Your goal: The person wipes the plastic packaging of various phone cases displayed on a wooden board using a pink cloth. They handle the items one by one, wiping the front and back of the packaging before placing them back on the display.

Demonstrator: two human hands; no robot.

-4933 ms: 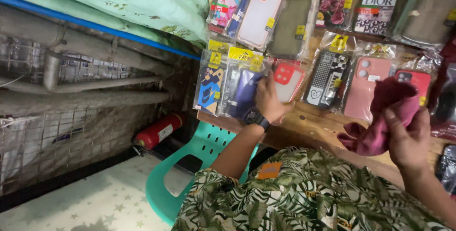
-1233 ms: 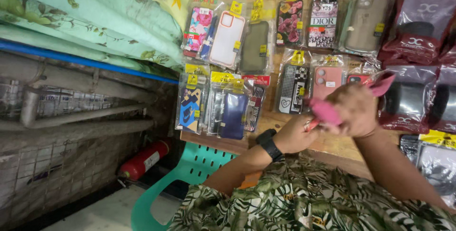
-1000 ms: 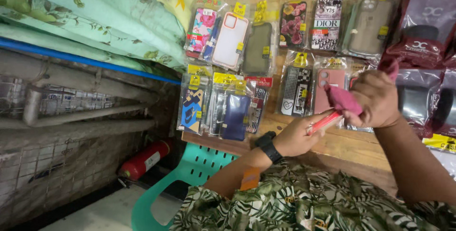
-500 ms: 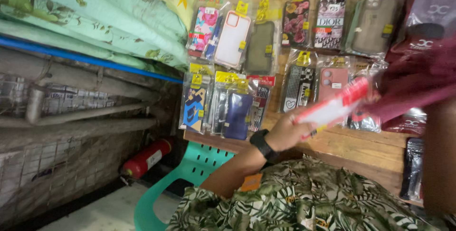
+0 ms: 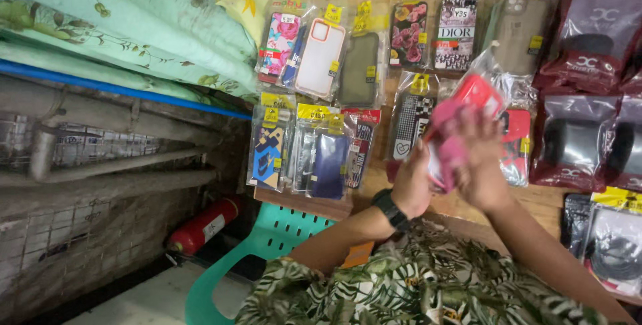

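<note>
Wooden display board (image 5: 461,204) hung with bagged phone cases, right edge cut off, left hand (image 5: 412,184) and right hand (image 5: 483,164) closed around a blurred pink cloth (image 5: 447,139) and red packaged case (image 5: 479,94)

The pink cloth (image 5: 447,139) hides most of the red packaged case (image 5: 480,94).

head view, looking down, close over hands (image 5: 455,171), display board (image 5: 374,184)

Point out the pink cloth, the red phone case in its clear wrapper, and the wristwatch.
pink cloth (image 5: 447,139), head view, middle of the bunched fabric between the two hands.
red phone case (image 5: 480,92), head view, red face inside the clear wrapper.
wristwatch (image 5: 388,207), head view, black band on the left wrist.
</note>
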